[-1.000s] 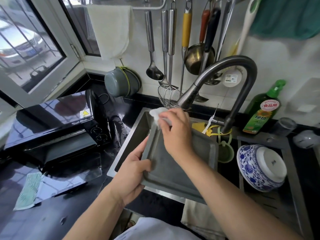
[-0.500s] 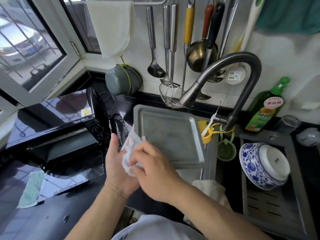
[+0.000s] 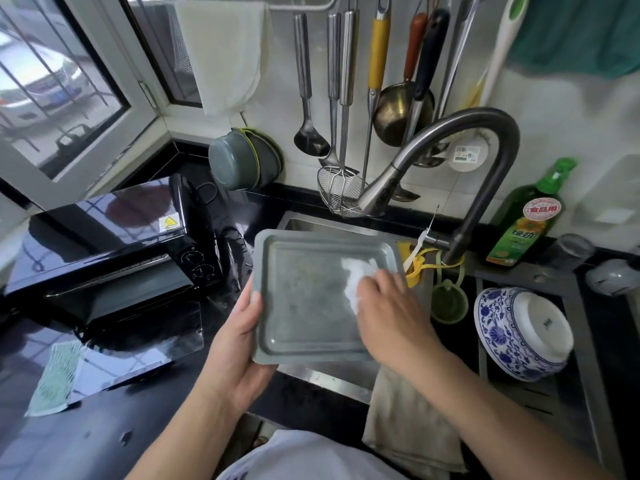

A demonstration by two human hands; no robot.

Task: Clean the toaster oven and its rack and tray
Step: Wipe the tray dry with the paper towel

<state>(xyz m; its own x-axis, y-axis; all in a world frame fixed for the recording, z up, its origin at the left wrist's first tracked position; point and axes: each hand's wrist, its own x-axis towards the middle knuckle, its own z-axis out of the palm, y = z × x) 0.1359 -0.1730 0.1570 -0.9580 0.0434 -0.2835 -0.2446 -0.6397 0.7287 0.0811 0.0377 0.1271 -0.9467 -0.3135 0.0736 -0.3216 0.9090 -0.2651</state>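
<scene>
Tray wiped over the sink, one hand steadying, one hand scrubbing

Head view: the left hand (image 3: 239, 336) gripped the one tray's (image 3: 311, 306) near-left edge, thumb on its face; the right hand (image 3: 391, 313) pressed one white wipe (image 3: 356, 278) on the tray's far-right part, fingers curled over it. The tray's unwiped face lay leftward of that hand. One toaster oven (image 3: 114, 258) stood open beyond the left hand; no rack visible
</scene>
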